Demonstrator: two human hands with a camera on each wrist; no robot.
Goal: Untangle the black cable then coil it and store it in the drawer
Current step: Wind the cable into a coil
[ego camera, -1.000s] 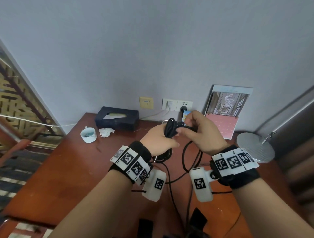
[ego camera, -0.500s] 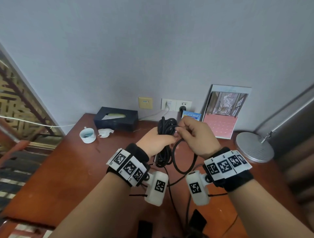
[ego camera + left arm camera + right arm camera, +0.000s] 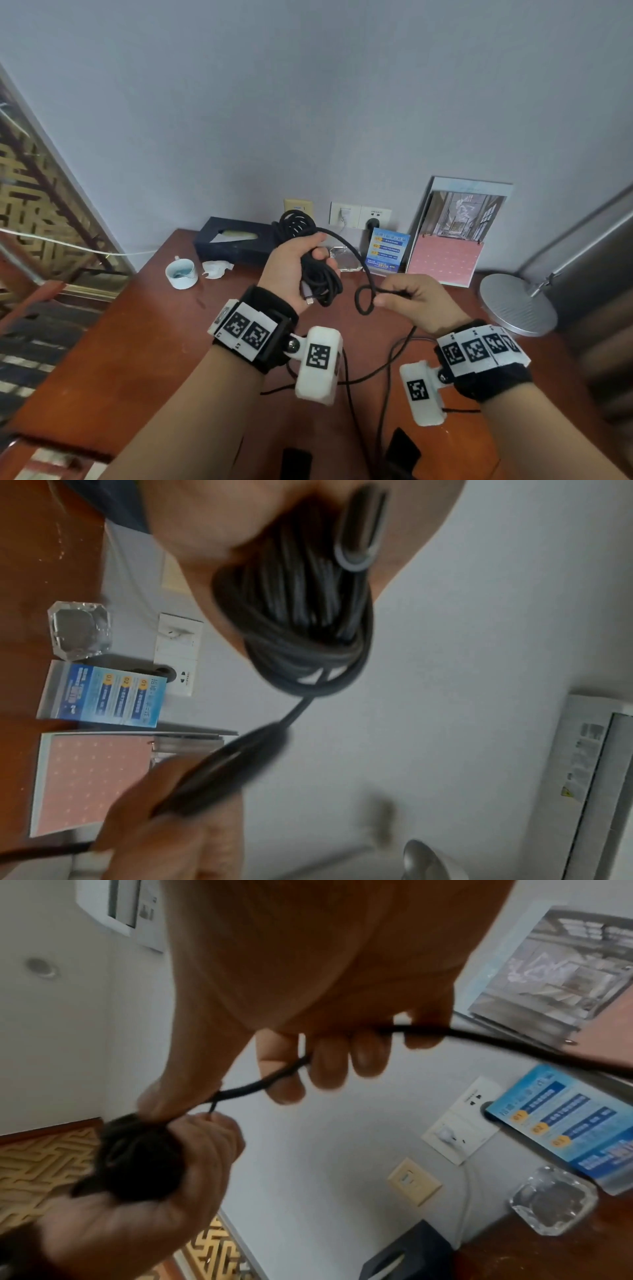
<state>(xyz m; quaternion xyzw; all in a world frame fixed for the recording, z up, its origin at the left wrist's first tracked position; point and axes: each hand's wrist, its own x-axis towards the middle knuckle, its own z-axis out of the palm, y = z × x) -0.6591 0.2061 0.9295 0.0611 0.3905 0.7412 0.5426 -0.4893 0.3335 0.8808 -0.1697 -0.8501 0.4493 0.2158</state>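
Coiling is under way: at frame centre above the tabletop [image 3: 102, 342] the left hand [image 3: 296, 265] grips the bundled black cable [image 3: 317, 274], the right hand [image 3: 416, 303] pinches the free strand's small loop, which probably next gets laid onto the bundle

The black cable [image 3: 320, 270] is mostly gathered into a thick bundle of loops, held upright above the desk [image 3: 113, 342] in the left hand [image 3: 294, 270]. A grey plug [image 3: 306, 294] sticks out at the bundle's lower end. From the top of the bundle 1 strand arcs over to the right hand [image 3: 416, 303], which pinches it where it curls into a small loop [image 3: 365, 301]. Past that hand the strand drops toward the desk.
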